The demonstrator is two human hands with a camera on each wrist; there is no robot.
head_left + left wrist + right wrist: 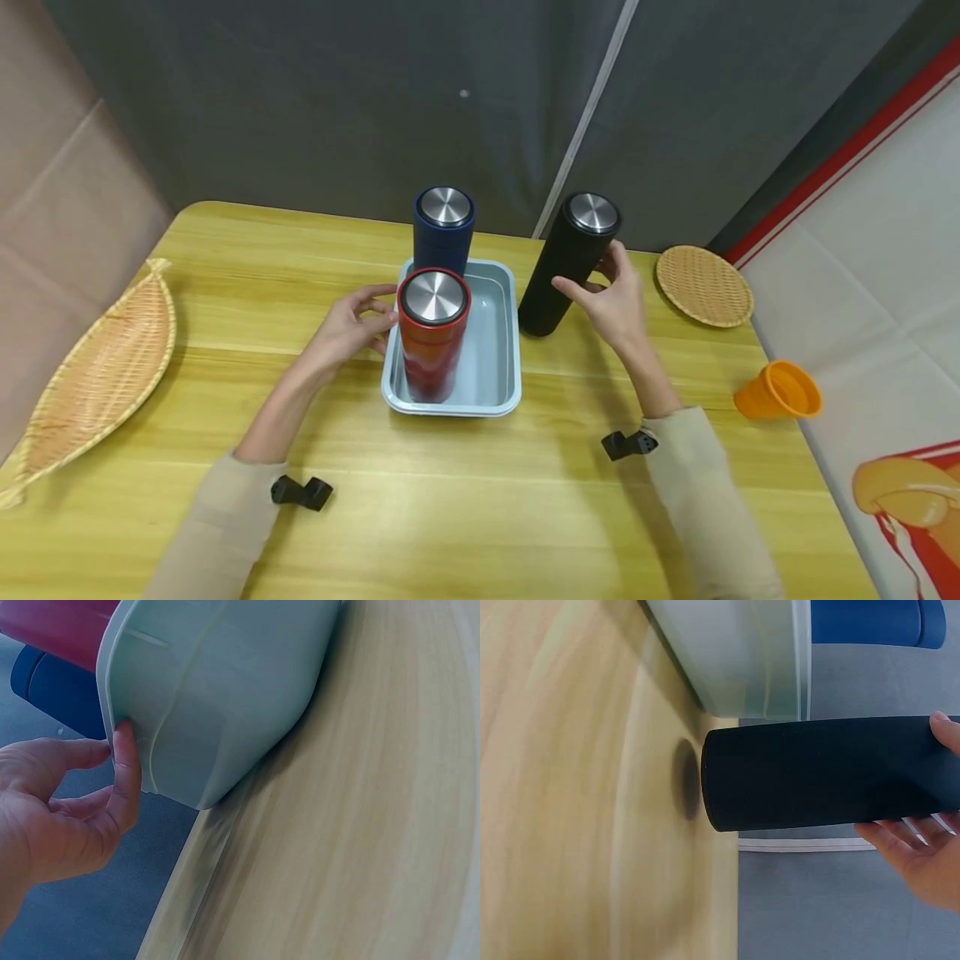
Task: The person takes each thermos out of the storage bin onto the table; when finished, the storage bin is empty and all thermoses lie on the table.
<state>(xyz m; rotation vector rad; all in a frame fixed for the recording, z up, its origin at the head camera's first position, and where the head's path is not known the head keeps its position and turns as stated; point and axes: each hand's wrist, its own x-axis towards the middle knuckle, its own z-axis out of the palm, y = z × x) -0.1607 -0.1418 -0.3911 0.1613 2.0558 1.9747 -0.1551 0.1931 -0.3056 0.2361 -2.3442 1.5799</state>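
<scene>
A pale blue-grey plastic basin (491, 350) sits on the table, with a red thermos (433, 350) and a dark blue thermos (444, 237) standing in it. My left hand (356, 325) is at the basin's left side; in the left wrist view its thumb and index finger (127, 769) pinch the rim. To the right of the basin, my right hand (618, 300) grips a black thermos (558, 271) with a silver lid top. In the right wrist view the base of the black thermos (802, 776) hovers just above the table, over its shadow.
A leaf-shaped woven basket (108, 375) lies at the left of the wooden table (465, 500). At the right are a round woven plate (703, 286) and an orange cup (776, 392) near the wall. A grey curtain (337, 108) hangs behind the table.
</scene>
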